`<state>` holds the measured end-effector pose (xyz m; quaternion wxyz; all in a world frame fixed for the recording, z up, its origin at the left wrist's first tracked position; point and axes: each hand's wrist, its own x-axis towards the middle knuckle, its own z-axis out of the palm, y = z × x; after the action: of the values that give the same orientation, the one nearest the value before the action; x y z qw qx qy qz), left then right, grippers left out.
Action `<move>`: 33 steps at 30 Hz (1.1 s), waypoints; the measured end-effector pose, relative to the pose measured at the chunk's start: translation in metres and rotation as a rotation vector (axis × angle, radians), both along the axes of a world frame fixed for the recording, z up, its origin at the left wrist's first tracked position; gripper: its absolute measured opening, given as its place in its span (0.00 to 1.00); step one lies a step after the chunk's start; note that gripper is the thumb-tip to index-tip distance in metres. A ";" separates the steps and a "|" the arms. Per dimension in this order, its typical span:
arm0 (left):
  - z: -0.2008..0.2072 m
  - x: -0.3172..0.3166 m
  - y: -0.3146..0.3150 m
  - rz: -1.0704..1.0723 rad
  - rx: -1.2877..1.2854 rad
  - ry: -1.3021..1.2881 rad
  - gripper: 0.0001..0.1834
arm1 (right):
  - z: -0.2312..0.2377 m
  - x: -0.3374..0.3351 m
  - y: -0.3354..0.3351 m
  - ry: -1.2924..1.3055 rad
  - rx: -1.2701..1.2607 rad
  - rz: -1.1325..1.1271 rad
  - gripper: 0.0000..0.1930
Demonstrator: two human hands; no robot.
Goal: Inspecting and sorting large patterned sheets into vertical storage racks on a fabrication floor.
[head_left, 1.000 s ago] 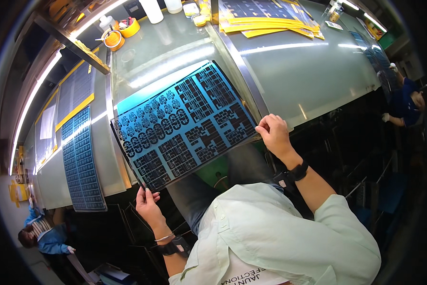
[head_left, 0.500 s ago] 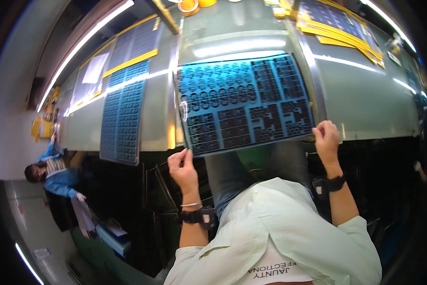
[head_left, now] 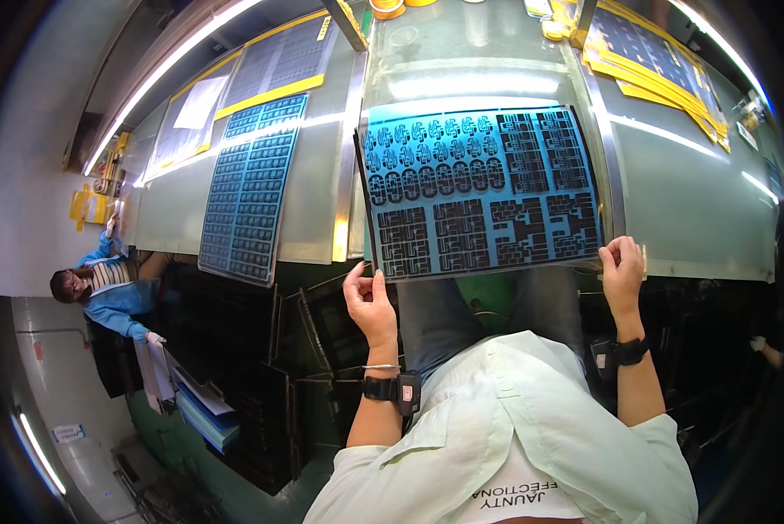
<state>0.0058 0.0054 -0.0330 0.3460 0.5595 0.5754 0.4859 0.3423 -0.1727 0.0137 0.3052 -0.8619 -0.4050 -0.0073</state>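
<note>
A blue film sheet (head_left: 484,210) with black printed patterns lies tilted over the light table in front of me, its near edge past the table's edge. At its near left corner my left hand (head_left: 372,304) holds on with thumb and fingers, the thumb tip on the corner and the forefinger a little apart from it. My right hand (head_left: 622,269) pinches the near right corner between closed fingers. A second blue film sheet (head_left: 254,188), with a grid of small dark marks, lies to the left and also overhangs the edge.
Yellow-edged films (head_left: 278,65) lie at the back left beside a white paper (head_left: 200,103). More yellow-edged films (head_left: 663,74) are stacked at the back right. Yellow tape rolls (head_left: 387,8) stand at the back. Far left, a co-worker in blue sleeves (head_left: 117,310) sits near the bench.
The view has shifted, so bench and sheets appear farther right. The held sheet looks sharper, and its near edge lies more level. My left forefinger has moved slightly away from the thumb.
</note>
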 end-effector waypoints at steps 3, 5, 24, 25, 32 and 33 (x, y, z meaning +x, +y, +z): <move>0.007 -0.005 -0.001 -0.059 -0.225 -0.282 0.19 | 0.011 -0.006 0.005 -0.012 0.071 0.035 0.15; 0.010 -0.008 0.005 -0.076 -0.264 -0.331 0.16 | 0.020 0.001 0.023 -0.136 -0.096 0.133 0.26; 0.059 0.019 0.063 -0.576 0.406 1.006 0.27 | -0.019 0.083 0.178 -0.536 -0.350 0.196 0.23; 0.053 0.031 0.079 -0.600 0.399 0.987 0.27 | -0.018 0.085 0.177 -0.534 -0.365 0.193 0.24; 0.031 0.088 0.170 -0.402 0.415 1.107 0.33 | -0.023 0.081 0.173 -0.450 -0.381 0.174 0.27; 0.030 0.090 0.174 -0.391 0.427 1.147 0.33 | -0.024 0.081 0.172 -0.444 -0.400 0.158 0.28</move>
<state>0.0955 0.1790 -0.0028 -0.0538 0.8818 0.4469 0.1412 0.4235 -0.0007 -0.0104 0.0330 -0.8479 -0.5211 -0.0919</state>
